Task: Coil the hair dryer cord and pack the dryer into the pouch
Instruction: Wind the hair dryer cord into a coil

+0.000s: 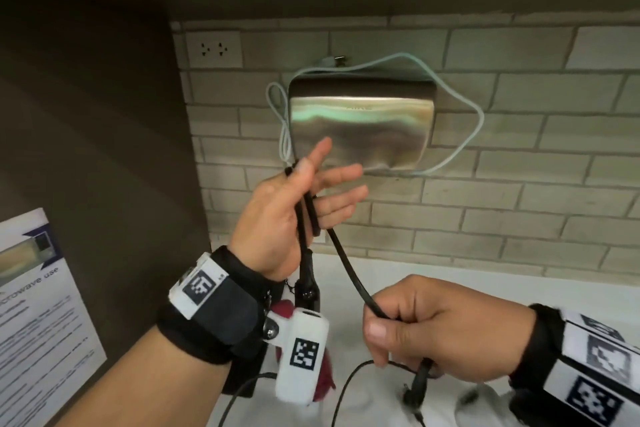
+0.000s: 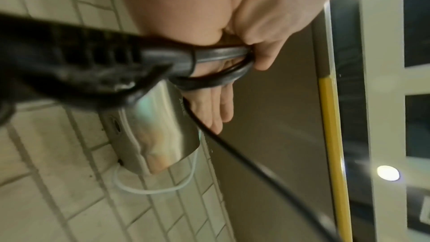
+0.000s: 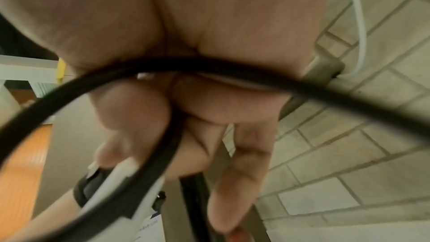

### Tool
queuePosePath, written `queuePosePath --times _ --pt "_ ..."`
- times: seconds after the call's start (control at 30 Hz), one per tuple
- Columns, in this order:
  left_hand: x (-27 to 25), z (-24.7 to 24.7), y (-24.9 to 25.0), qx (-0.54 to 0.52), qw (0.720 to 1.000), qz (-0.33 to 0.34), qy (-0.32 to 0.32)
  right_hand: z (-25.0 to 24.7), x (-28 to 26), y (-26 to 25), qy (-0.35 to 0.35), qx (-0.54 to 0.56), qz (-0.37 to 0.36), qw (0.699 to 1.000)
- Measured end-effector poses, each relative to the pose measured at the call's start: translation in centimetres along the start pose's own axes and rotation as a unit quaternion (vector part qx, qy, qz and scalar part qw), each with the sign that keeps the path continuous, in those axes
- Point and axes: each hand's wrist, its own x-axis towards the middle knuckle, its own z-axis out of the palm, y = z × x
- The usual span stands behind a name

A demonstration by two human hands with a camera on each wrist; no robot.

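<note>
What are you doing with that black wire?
A person is winding up the black cord of a hair dryer. The left hand pinches a couple of loops of it under the thumb, with the fingers stretched out. The right hand grips the loose stretch lower down, above the white counter. No pouch is clearly in view.

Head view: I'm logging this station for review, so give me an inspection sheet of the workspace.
Surface: white counter, partly covered.
Job's things: black cord runs between both hands; dryer mostly hidden; pouch not seen.
Clutter: printed sheet at left.
Grippers: left hand pins cord loops under the thumb, fingers straight; right hand grips the cord.
Cables: white cable loops round the metal wall box.
Surroundings: brick wall, socket.
</note>
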Motion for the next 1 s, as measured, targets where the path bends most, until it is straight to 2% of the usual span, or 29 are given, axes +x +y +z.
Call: queuePosePath --times 0.1,0.2,0.27,0.3,0.33,0.37,0.43,0.47,0.53,0.57,0.63,0.7,0.77,0.83,0.9,1.0 --pt "-0.2 0.7 -1.1 0.107 0.994 0.006 -0.016 -0.1 0.1 -0.7 -0.059 -0.039 0.026 0.997" --pt "-0.5 1.1 -1.8 0.26 0.964 0.011 -0.062 0.2 0.6 -0.8 -0.085 -0.051 0.03 0.995" --pt "-0.6 1.2 -1.9 0.378 0.92 0.028 -0.097 0.0 0.5 -1.1 -0.095 0.017 -0.011 0.995" --pt "-0.7 1.3 -1.9 0.423 0.899 0.035 -0.107 -0.3 0.3 -1.2 -0.102 0.089 -0.037 0.99" --pt "-0.8 1.4 -1.8 0.438 0.891 0.036 -0.115 -0.8 0.0 -1.1 -0.108 0.173 -0.052 0.977" --pt "-0.8 1.4 -1.8 0.424 0.897 0.027 -0.121 -1.4 -0.4 -1.1 -0.114 0.25 -0.059 0.96" --pt "-0.8 1.2 -1.6 0.35 0.927 -0.028 -0.135 -3.1 -1.0 -0.4 -0.109 0.344 -0.051 0.931" --pt "-0.8 1.1 -1.5 0.298 0.942 -0.068 -0.139 -4.1 -1.4 0.2 -0.099 0.351 -0.039 0.93" --pt "-0.9 0.5 -1.2 0.187 0.96 -0.135 -0.159 -6.1 -2.5 1.5 -0.058 0.302 -0.017 0.951" --pt "-1.0 0.0 -1.0 0.144 0.961 -0.156 -0.175 -7.1 -3.2 2.1 -0.024 0.266 -0.027 0.963" --pt "-1.1 -1.1 -0.5 0.123 0.957 -0.161 -0.206 -8.5 -4.7 3.0 0.068 0.207 -0.078 0.973" --pt "-1.3 -1.5 -0.3 0.154 0.952 -0.149 -0.217 -9.7 -5.9 4.0 0.207 0.189 -0.095 0.955" --pt "-1.3 -1.4 -0.6 0.168 0.953 -0.164 -0.194 -10.9 -6.4 4.9 0.321 0.143 -0.058 0.935" --pt "-1.3 -1.0 -1.0 0.17 0.955 -0.181 -0.161 -11.6 -6.1 5.6 0.377 0.044 0.009 0.925" --pt "-1.0 -0.8 -1.1 0.178 0.957 -0.181 -0.137 -11.1 -5.3 5.1 0.359 -0.045 0.054 0.931" --pt "-0.4 -0.5 -1.2 0.186 0.96 -0.177 -0.113 -9.1 -3.0 3.2 0.295 -0.018 0.019 0.955"
